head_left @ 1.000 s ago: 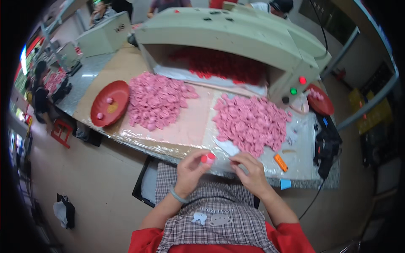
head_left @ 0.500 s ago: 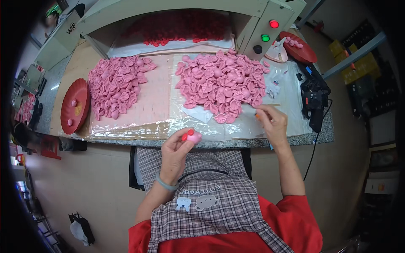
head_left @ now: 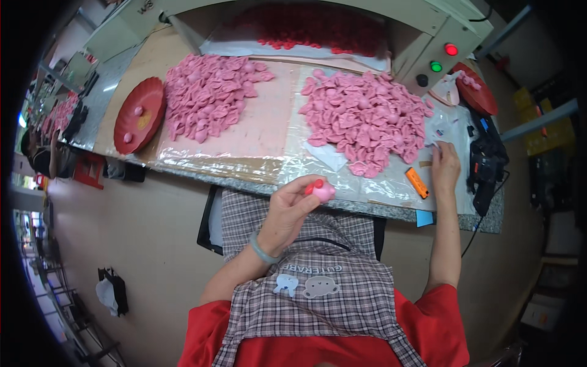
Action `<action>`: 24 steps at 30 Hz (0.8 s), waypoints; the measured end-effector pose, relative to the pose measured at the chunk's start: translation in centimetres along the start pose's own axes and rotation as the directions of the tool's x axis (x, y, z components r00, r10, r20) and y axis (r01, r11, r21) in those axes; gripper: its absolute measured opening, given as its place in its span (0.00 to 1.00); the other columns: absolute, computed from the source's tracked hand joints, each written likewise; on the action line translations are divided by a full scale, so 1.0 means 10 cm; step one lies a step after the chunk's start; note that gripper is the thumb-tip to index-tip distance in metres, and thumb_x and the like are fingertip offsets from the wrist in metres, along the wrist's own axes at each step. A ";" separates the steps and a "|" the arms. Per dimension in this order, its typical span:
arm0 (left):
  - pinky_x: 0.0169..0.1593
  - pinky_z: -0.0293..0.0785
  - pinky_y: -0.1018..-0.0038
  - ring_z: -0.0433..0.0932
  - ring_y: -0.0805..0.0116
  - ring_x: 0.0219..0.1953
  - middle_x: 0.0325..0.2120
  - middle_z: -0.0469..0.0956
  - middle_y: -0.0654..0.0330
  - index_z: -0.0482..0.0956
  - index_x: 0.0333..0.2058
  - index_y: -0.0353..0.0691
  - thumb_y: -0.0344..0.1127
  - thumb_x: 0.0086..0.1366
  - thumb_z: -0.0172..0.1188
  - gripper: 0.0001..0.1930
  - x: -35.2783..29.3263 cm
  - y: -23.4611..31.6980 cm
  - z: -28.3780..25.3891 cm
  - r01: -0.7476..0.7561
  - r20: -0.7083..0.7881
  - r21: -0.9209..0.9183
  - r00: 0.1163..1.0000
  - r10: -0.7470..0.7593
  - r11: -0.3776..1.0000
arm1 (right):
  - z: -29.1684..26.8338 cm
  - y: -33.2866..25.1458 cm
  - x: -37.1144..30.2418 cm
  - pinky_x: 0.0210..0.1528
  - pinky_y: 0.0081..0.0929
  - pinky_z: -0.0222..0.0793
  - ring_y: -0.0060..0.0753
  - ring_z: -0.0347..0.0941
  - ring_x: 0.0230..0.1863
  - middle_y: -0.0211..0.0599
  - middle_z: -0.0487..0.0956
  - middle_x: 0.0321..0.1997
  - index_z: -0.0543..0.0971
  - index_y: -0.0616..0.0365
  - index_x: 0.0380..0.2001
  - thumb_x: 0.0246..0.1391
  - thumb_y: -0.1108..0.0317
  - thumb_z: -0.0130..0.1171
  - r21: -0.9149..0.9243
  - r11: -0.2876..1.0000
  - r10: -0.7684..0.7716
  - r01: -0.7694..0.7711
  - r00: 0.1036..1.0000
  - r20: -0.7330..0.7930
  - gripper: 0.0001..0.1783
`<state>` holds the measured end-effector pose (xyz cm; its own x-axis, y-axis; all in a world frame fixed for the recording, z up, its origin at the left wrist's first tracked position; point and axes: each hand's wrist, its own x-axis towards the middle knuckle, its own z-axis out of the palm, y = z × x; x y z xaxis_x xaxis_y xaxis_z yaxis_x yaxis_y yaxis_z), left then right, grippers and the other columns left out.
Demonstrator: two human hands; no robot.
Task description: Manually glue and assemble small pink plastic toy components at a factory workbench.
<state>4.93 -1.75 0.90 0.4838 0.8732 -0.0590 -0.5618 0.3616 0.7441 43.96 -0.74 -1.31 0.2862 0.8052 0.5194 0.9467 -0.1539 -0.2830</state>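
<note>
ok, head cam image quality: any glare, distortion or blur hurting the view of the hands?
Head view: strong fisheye, the table edge bows and the corners go black. Glare sits on the clear plastic sheet near the front edge. The left hand with its pink piece is sharp; the right hand by the right pink pile is clear too. Lighting is even, with soft shadows.

Two heaps of pink soft pieces on plastic-covered bench: left heap (head_left: pixel 208 92), right heap (head_left: pixel 367 119). Red round dish (head_left: pixel 140 115) at left end, few pink bits in it. Second red dish (head_left: pixel 478 92) far right. Grey-green machine (head_left: pixel 428 27) behind, red lamp (head_left: pixel 451 49), green lamp (head_left: pixel 436 66), dark knob below. Red pieces (head_left: pixel 312 27) inside machine opening. Orange small tool (head_left: pixel 417 182) near bench edge. Black device (head_left: pixel 486 162) with cable at right end.
</note>
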 end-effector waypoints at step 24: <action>0.59 0.72 0.70 0.75 0.65 0.54 0.51 0.74 0.54 0.73 0.54 0.29 0.21 0.60 0.64 0.22 -0.09 -0.03 -0.11 -0.128 0.059 0.080 0.991 0.123 0.989 | -0.31 -2.20 -0.57 0.26 0.15 0.73 0.18 0.76 0.29 0.33 0.76 0.37 0.78 0.66 0.40 0.58 0.81 0.55 0.839 0.334 -0.121 -0.430 0.863 0.490 0.07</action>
<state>3.88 -2.28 0.02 0.4498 0.8902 0.0729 -0.5632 0.2193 0.7967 22.01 -3.70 4.47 0.0598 0.9944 0.0870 0.0686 0.0829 -0.9942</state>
